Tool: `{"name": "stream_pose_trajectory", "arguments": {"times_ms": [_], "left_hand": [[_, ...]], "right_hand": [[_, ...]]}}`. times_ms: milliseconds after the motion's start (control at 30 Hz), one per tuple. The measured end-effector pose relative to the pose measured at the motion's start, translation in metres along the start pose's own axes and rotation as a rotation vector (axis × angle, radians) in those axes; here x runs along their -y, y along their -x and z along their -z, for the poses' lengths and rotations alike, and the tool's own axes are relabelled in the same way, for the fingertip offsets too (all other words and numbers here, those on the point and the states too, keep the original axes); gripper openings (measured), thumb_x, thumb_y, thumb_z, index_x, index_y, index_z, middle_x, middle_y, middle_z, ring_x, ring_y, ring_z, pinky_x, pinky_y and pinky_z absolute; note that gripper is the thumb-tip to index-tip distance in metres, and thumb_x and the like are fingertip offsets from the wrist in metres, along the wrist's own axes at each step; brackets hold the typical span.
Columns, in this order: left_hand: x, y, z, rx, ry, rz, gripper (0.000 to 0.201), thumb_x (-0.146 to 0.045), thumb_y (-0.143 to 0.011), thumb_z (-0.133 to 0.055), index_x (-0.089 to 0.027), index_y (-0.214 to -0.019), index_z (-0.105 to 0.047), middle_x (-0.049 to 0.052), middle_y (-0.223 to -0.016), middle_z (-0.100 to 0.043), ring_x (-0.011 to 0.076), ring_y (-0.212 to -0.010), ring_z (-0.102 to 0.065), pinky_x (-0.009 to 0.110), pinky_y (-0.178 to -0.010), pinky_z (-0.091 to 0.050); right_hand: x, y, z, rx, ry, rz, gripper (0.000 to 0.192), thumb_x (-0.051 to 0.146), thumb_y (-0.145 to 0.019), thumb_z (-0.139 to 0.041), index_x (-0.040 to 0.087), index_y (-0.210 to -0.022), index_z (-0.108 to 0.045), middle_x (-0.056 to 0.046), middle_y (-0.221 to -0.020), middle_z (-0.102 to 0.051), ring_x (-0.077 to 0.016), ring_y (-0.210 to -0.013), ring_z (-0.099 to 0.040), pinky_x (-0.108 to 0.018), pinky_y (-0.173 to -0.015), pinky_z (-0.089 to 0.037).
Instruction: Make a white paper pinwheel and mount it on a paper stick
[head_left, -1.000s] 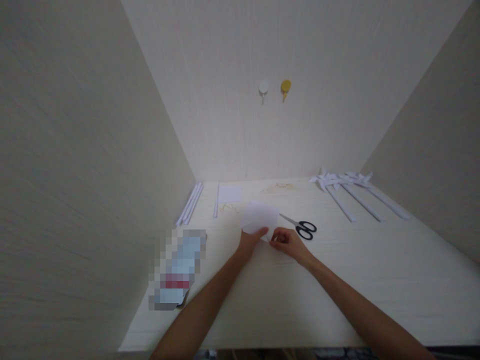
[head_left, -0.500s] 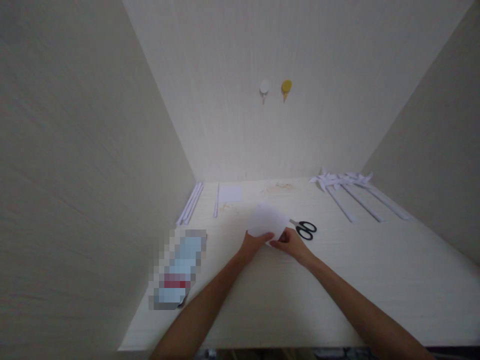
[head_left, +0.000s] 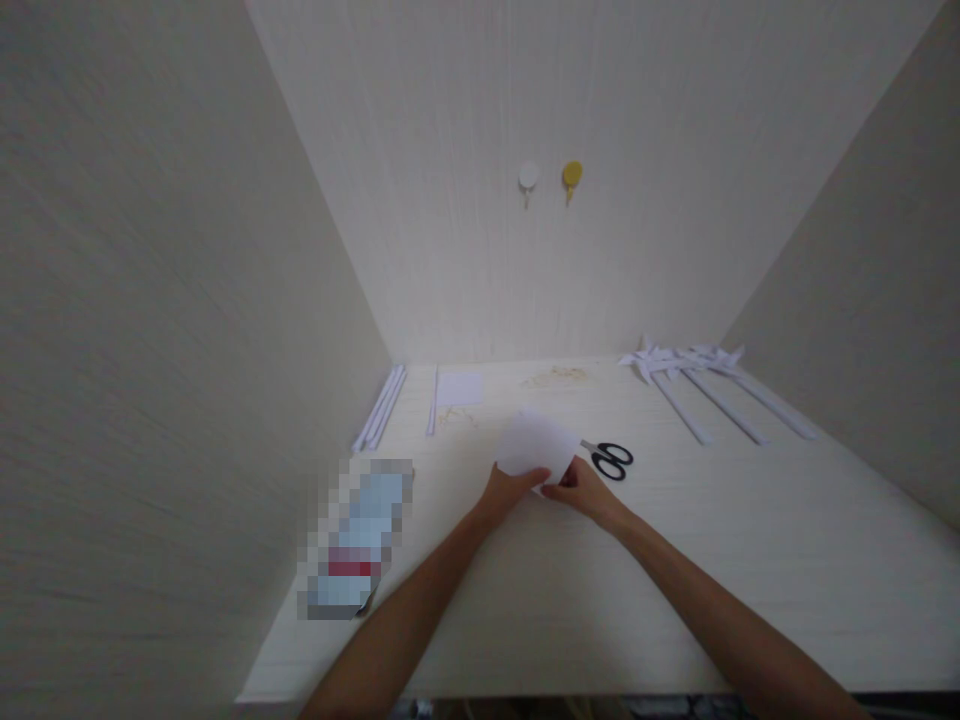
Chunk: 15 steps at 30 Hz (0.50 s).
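Observation:
A white sheet of paper (head_left: 536, 443) is held between my two hands above the middle of the table, one corner pointing towards me. My left hand (head_left: 511, 486) grips its left and near side, thumb lying over the front. With fingers pinched together, my right hand (head_left: 579, 486) holds the near right edge close to the bottom corner. Just beyond my right hand lies a pair of scissors (head_left: 611, 458) with black handles, its blades partly hidden behind the paper. The fingers under the sheet cannot be seen.
Paper pinwheels on white sticks (head_left: 679, 405) lie at the back right. Rolled paper sticks (head_left: 380, 408), a single stick (head_left: 433, 402) and a square sheet (head_left: 461, 388) are at the back left. A blurred-out phone-like object (head_left: 360, 540) rests front left. Walls enclose three sides.
Almost nothing differs. The paper and both hands stay in nearly the same place, with only a very slight shift.

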<state>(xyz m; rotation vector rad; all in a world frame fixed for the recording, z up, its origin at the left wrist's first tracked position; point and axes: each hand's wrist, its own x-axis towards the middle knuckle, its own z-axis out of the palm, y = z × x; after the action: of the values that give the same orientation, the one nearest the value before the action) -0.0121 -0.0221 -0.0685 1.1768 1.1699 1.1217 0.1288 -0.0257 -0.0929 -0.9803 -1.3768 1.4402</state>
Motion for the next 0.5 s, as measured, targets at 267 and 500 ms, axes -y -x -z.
{"name": "stream_pose_trajectory", "arguments": {"times_ms": [267, 500], "left_hand": [[-0.0036, 0.0027, -0.0008, -0.007, 0.006, -0.011, 0.032, -0.012, -0.055, -0.070, -0.014, -0.087, -0.065, 0.010, -0.093, -0.067, 0.0214, -0.087, -0.062, 0.035, -0.083, -0.045], [-0.0048, 0.0029, -0.0020, -0.040, -0.008, 0.019, 0.028, -0.009, -0.055, -0.071, -0.013, -0.082, -0.066, 0.009, -0.087, -0.069, 0.0211, -0.082, -0.064, 0.036, -0.081, -0.047]], "right_hand": [[-0.0038, -0.0005, 0.0017, 0.001, 0.037, -0.008, 0.038, 0.019, -0.058, -0.065, 0.014, -0.094, -0.053, -0.006, -0.087, -0.065, -0.0190, -0.078, -0.061, -0.032, -0.071, -0.048], [-0.0065, -0.0010, 0.0029, -0.005, 0.097, -0.031, 0.032, 0.025, -0.057, -0.066, 0.014, -0.086, -0.057, -0.004, -0.077, -0.065, -0.0174, -0.069, -0.061, -0.029, -0.064, -0.049]]}}
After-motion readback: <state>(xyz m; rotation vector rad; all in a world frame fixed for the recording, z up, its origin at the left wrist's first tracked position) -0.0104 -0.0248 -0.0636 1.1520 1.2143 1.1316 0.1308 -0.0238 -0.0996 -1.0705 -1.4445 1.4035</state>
